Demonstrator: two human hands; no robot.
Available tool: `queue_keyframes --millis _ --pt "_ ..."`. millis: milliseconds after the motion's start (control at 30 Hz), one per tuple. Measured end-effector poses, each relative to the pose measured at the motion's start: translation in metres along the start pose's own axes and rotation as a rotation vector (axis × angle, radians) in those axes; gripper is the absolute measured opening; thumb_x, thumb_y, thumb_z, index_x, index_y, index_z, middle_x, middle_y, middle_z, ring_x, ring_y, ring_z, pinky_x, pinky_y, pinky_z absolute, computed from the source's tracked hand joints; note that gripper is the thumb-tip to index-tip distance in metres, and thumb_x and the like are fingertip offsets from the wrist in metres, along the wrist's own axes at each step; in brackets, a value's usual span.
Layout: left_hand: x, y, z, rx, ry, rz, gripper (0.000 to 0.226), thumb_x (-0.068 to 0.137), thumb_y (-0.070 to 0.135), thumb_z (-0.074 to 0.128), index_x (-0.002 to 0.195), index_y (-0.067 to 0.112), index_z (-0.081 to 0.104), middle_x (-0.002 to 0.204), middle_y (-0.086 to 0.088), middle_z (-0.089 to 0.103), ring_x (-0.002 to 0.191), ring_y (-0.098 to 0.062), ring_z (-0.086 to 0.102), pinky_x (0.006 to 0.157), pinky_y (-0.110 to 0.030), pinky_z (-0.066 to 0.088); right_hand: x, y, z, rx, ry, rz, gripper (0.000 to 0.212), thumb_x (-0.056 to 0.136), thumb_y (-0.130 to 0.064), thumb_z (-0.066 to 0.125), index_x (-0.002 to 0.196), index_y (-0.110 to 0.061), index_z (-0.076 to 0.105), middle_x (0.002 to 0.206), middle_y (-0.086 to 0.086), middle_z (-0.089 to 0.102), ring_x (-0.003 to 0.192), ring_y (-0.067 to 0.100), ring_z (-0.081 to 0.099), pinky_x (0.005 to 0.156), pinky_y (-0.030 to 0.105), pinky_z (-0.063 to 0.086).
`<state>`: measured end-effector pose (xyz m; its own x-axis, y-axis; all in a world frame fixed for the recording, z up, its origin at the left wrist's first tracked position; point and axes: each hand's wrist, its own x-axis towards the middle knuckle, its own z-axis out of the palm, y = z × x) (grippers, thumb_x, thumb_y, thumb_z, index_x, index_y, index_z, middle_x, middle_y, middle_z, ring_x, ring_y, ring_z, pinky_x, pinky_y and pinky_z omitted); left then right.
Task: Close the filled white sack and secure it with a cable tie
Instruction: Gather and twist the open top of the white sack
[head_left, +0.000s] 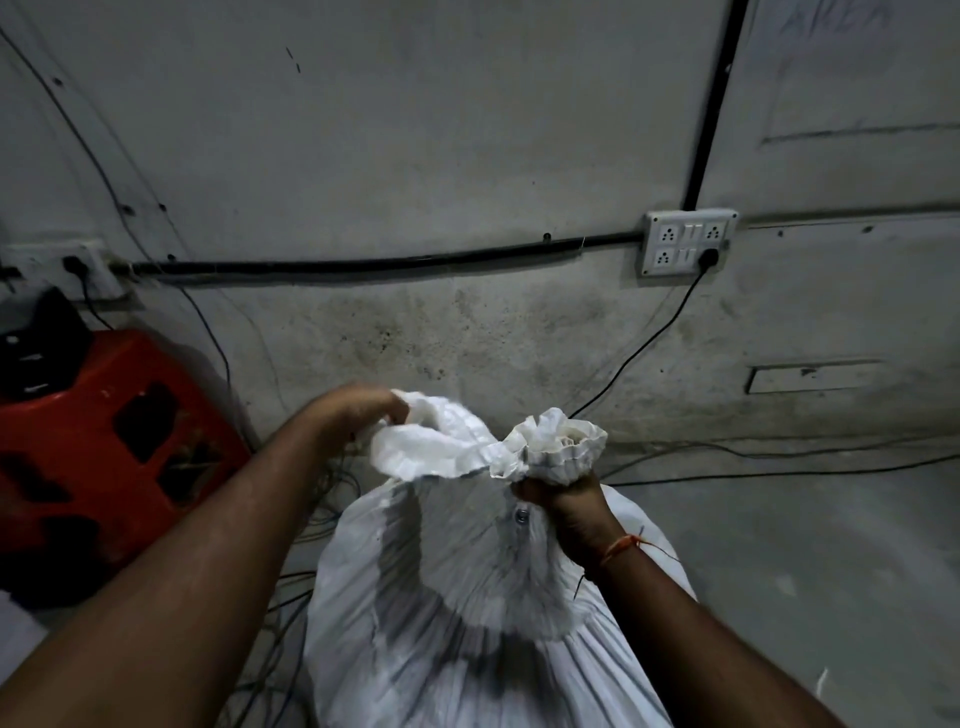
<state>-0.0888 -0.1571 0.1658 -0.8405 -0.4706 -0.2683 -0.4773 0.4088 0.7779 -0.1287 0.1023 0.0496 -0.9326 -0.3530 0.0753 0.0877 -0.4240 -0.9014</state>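
The white sack (467, 597) stands on the floor (810, 545) before a grey wall, bulging full, its mouth partly gathered. Seen from the head camera, the two hands are apart: the right hand (563, 506) is clamped round a bunched neck of fabric just under the ruffled rim, while the left hand (358, 410) pinches the loose flap of the rim that is not yet gathered in. By my reading the step in hand is closing the mouth, and it is about half done, since one side of the opening lies slack between the hands. The next move seems to call for feeding that flap across into the right hand's hold so the whole neck is one tight bunch, then freeing a hand for the cable tie; no tie shows anywhere in view. What fills the sack cannot be told, as the weave hides it and the mouth points away. At left sits a red crate (104, 447); a socket board (688, 241) is on the wall and loose cables (779, 457) trail over the floor
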Motion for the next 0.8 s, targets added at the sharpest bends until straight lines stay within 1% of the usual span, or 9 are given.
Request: queue_keyframes --millis 100,233,300,400,500,567,667,733,800 --pt "-0.001 -0.014 -0.006 0.176 -0.01 0.153 0.045 0.048 0.02 0.07 0.086 -0.004 0.072 0.073 -0.015 0.066 0.067 -0.022 0.061 0.06 -0.028 0.044 -0.003 0.001 -0.002 0.012 0.013 0.005 0.064 0.049 0.009 0.079 0.111 0.008 0.064 0.091 0.005 0.078 0.085 0.019 0.073 0.072 0.028 0.058" --pt "-0.004 -0.026 0.006 -0.279 -0.365 0.154 0.063 0.049 0.024 0.088 0.106 0.006 0.065 0.096 -0.017 0.071 0.083 -0.025 0.068 0.069 -0.031 0.055 -0.003 0.001 -0.003 -0.009 0.011 0.003 0.063 0.047 0.007 0.081 0.108 0.006 0.065 0.088 0.004 0.078 0.083 0.018 0.074 0.072 0.027 0.058" --pt "-0.012 -0.019 0.013 -0.415 -0.475 0.13 0.051 0.064 0.034 0.088 0.104 0.008 0.071 0.093 -0.015 0.073 0.078 -0.023 0.07 0.067 -0.028 0.058 -0.003 0.0 -0.003 -0.016 0.01 -0.001 0.059 0.051 0.009 0.077 0.109 0.007 0.065 0.088 0.003 0.078 0.083 0.017 0.074 0.072 0.027 0.058" --pt "-0.013 -0.009 0.014 -0.465 -0.349 0.175 0.012 0.076 0.011 0.072 0.085 0.015 0.079 0.078 -0.008 0.075 0.067 -0.021 0.068 0.06 -0.022 0.056 -0.001 0.001 -0.004 -0.027 0.033 -0.013 0.056 0.052 0.009 0.077 0.107 0.004 0.067 0.09 0.004 0.078 0.084 0.018 0.073 0.075 0.03 0.058" --pt "-0.003 -0.002 0.01 -0.459 -0.101 0.325 0.045 0.087 -0.012 0.056 0.06 0.021 0.071 0.058 0.001 0.063 0.058 -0.019 0.051 0.049 -0.018 0.045 0.002 0.003 -0.004 -0.018 0.069 -0.024 0.06 0.054 0.006 0.082 0.112 0.006 0.066 0.103 0.014 0.077 0.095 0.026 0.072 0.086 0.041 0.058" --pt "-0.002 0.009 0.012 -0.454 0.003 0.364 0.049 0.09 -0.015 0.052 0.057 0.019 0.064 0.054 0.004 0.057 0.054 -0.015 0.047 0.05 -0.019 0.04 0.006 0.003 0.0 -0.019 0.075 -0.026 0.061 0.056 0.006 0.086 0.114 0.004 0.067 0.111 0.018 0.075 0.102 0.03 0.071 0.094 0.046 0.057" --pt "-0.003 0.026 0.024 -0.571 0.077 0.304 0.033 0.095 -0.007 0.054 0.074 0.016 0.062 0.055 0.003 0.063 0.051 -0.011 0.057 0.054 -0.021 0.048 0.014 -0.001 0.015 -0.049 0.053 -0.044 0.05 0.06 0.006 0.088 0.105 -0.005 0.072 0.108 0.014 0.076 0.103 0.031 0.071 0.096 0.05 0.056" --pt "0.005 0.03 0.031 -0.768 0.001 0.142 0.02 0.101 0.013 0.056 0.082 0.015 0.061 0.064 -0.003 0.064 0.059 -0.016 0.059 0.065 -0.028 0.05 0.019 -0.005 0.028 -0.053 0.022 -0.062 0.05 0.058 0.0 0.092 0.104 -0.005 0.073 0.109 0.016 0.076 0.104 0.032 0.071 0.096 0.053 0.056" --pt "0.006 0.034 0.035 -0.859 -0.09 -0.028 0.032 0.105 0.032 0.046 0.086 0.012 0.061 0.068 -0.005 0.06 0.058 -0.016 0.055 0.062 -0.025 0.045 0.021 -0.009 0.038 -0.037 -0.017 -0.06 0.05 0.06 0.002 0.092 0.106 -0.003 0.073 0.11 0.015 0.076 0.106 0.032 0.071 0.095 0.05 0.056"
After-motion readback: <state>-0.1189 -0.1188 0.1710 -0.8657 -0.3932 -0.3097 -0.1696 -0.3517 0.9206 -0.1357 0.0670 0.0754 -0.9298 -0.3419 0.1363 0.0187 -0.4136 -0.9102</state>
